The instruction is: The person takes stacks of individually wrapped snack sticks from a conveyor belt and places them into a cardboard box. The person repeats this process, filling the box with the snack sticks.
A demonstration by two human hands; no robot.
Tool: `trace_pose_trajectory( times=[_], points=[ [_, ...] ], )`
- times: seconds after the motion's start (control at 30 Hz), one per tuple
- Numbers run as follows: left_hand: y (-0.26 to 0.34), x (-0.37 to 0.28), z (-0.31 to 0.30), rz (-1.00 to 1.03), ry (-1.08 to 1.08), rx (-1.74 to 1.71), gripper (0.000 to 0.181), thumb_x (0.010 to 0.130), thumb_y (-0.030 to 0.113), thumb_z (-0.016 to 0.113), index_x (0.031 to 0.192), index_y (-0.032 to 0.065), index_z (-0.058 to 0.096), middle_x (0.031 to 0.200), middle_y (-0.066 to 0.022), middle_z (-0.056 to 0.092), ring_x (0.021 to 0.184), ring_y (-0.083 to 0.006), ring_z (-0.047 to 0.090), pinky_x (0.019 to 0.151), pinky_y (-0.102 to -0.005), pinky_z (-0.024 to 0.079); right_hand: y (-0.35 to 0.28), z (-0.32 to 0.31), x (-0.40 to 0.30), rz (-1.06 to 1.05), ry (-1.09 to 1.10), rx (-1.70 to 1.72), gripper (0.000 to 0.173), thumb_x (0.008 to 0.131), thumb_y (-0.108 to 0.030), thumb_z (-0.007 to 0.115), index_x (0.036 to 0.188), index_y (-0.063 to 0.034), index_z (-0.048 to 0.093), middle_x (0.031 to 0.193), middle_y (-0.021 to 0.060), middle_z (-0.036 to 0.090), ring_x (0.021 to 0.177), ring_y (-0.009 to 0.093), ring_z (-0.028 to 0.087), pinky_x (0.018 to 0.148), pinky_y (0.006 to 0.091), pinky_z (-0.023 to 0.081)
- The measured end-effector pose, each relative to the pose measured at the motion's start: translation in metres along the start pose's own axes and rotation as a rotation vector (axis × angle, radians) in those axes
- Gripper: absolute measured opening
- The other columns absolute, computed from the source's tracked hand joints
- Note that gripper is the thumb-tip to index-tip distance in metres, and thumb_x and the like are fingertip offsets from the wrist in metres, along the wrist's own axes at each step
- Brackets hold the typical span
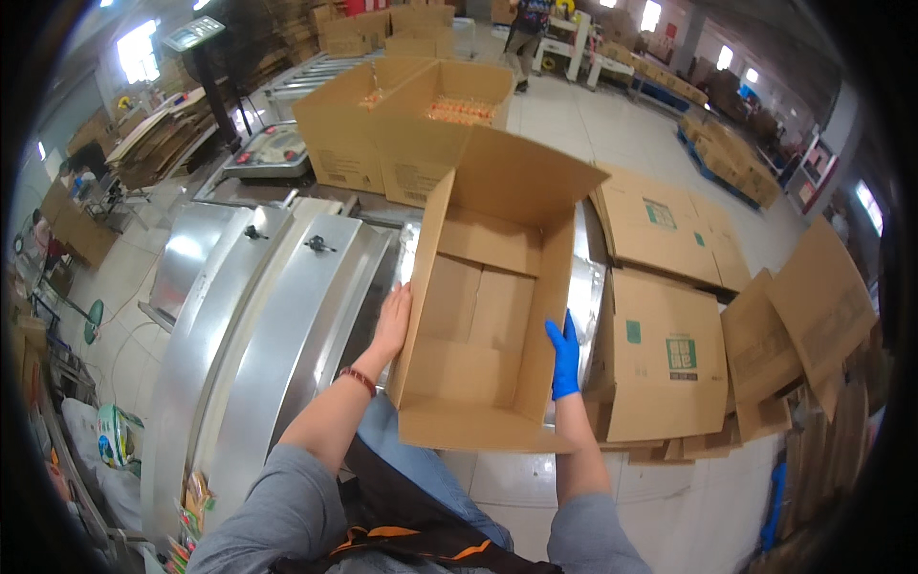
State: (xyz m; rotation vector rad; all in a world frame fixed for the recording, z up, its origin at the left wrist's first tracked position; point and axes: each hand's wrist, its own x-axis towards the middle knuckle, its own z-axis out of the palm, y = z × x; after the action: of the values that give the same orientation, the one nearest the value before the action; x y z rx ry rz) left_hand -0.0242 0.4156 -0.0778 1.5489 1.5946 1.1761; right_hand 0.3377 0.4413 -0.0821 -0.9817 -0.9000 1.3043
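An empty cardboard box [473, 301] is held between my two hands, its top flaps spread apart and its bottom flaps folded inward. My left hand [393, 316], bare with a reddish bracelet at the wrist, presses flat on the box's left wall. On the right wall rests my right hand [565, 359] in a blue glove, thumb toward the rim. Under and left of the box runs a stainless-steel machine [287, 316] with a pale conveyor belt [251, 301]. Just beyond stand two open cartons [401, 143]; orange-and-white packed items [462, 110] show inside the right one.
Flattened cartons [663, 359] with green print are stacked to my right. A platform scale [269, 149] with a display post [208, 79] stands back left. Behind the cartons is a roller conveyor [323, 75]. Far off, a person [527, 36] stands near a loaded pallet [728, 158].
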Motion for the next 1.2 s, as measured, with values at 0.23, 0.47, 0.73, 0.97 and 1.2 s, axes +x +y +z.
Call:
trace_pose_trajectory(
  times=[0.23,0.47,0.73,0.97,1.2],
  points=[
    [0.079,-0.103,-0.011,0.128,0.033,0.508,0.080,0.093,0.022,0.059,0.159,0.0010,0.019,0.158,-0.0281,0.034,0.146,-0.0412,0.035,0.116,-0.0451,0.036,-0.017,0.009,-0.012,-0.548,0.286,-0.955,0.075,0.091,-0.029,0.074,0.153,-0.0034,0.041,0.152,0.0248,0.045,0.141,0.039,0.042,0.117,0.0446,0.033],
    [0.072,-0.095,-0.027,-0.196,-0.101,0.708,0.087,0.085,0.012,0.056,0.160,0.0033,0.012,0.149,-0.0229,0.049,0.088,-0.0468,0.071,0.079,-0.0535,0.057,-0.114,0.106,-0.051,-0.515,-0.788,-1.477,0.070,0.095,-0.044,0.064,0.149,-0.0039,0.046,0.150,0.0236,0.047,0.138,0.039,0.046,0.115,0.0503,0.036],
    [0.067,-0.098,-0.018,-0.228,-0.122,0.553,0.079,0.092,0.011,0.049,0.161,0.0082,0.011,0.130,-0.0266,0.062,0.101,-0.0482,0.068,0.090,-0.0566,0.052,-0.080,0.109,-0.237,-0.808,-1.401,-1.187,0.072,0.099,-0.054,0.055,0.155,-0.0123,0.040,0.159,0.0150,0.039,0.144,0.034,0.041,0.119,0.0524,0.029],
    [0.077,-0.099,-0.018,-0.149,-0.079,0.661,0.078,0.095,0.022,0.053,0.161,0.0106,0.014,0.139,-0.0222,0.057,0.096,-0.0430,0.070,0.079,-0.0532,0.056,-0.017,0.078,-0.266,-0.768,-1.404,-1.109,0.065,0.098,-0.044,0.058,0.155,-0.0177,0.041,0.160,0.0104,0.040,0.145,0.029,0.042,0.120,0.0502,0.030],
    [0.069,-0.164,-0.009,0.494,-0.065,0.763,0.065,0.096,0.056,0.056,0.145,0.0142,0.054,0.153,-0.0145,0.046,0.153,-0.0274,0.025,0.124,-0.0574,0.012,-0.006,0.063,-0.251,-0.702,-0.751,-1.165,0.070,0.089,-0.043,0.073,0.144,-0.0062,0.052,0.141,0.0234,0.054,0.127,0.044,0.053,0.110,0.0518,0.040]
  ],
)
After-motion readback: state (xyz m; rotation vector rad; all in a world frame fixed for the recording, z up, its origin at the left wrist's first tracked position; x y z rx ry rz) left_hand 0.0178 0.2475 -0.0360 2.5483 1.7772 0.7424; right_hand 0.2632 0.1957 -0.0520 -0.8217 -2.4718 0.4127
